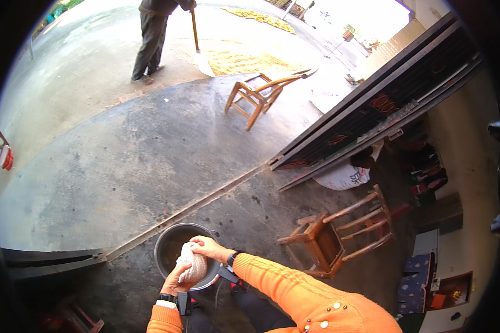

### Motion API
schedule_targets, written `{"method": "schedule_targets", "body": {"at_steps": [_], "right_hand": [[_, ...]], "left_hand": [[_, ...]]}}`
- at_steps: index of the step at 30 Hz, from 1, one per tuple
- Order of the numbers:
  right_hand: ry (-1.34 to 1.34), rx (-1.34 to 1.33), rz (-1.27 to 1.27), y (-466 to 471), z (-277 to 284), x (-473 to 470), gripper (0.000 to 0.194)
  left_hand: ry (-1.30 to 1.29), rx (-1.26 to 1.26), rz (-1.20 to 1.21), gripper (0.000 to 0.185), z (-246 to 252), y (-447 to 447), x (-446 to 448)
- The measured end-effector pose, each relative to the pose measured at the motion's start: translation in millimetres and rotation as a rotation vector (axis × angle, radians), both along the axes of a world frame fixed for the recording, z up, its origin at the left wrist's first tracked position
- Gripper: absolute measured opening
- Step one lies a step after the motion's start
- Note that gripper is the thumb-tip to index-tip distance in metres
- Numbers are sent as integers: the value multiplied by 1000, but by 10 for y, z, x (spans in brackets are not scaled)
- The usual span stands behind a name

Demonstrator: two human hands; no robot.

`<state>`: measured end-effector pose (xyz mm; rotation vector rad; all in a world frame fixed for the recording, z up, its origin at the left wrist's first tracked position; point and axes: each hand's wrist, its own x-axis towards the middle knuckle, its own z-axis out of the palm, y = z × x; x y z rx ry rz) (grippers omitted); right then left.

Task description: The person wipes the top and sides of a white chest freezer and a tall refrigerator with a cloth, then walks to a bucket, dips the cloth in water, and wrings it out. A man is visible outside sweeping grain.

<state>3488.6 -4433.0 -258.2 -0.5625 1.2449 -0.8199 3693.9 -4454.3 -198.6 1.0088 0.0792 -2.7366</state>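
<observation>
A bunched, pale textured cloth (pixel 195 266) is held between both hands over a round grey bucket (pixel 163 246) on the floor. My left hand (pixel 177 279) grips the cloth from its lower left side. At the cloth's upper right, my right hand (pixel 211 248) has its fingers closed on it. The bucket seems to hold dark liquid, partly hidden by the cloth and hands. Both wrists wear black bands with dark devices, below orange knitted sleeves.
A wooden chair (pixel 316 241) stands right of the bucket, another wooden chair (pixel 254 93) farther out. A metal door track (pixel 204 202) crosses the floor to a dark folding door (pixel 371 104). A person (pixel 152 37) holds a long-handled tool by spread yellow material (pixel 246 62).
</observation>
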Motion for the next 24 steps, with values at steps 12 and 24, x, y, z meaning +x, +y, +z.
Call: {"method": "schedule_targets", "body": {"at_steps": [12,24], "right_hand": [[-784,222,-207,6,614,204,54],[-134,79,-184,81,636,433,26]], "left_hand": [[-21,102,-136,62,283,-154,97],[-480,-1116,-593,52,262,-45,14]]}}
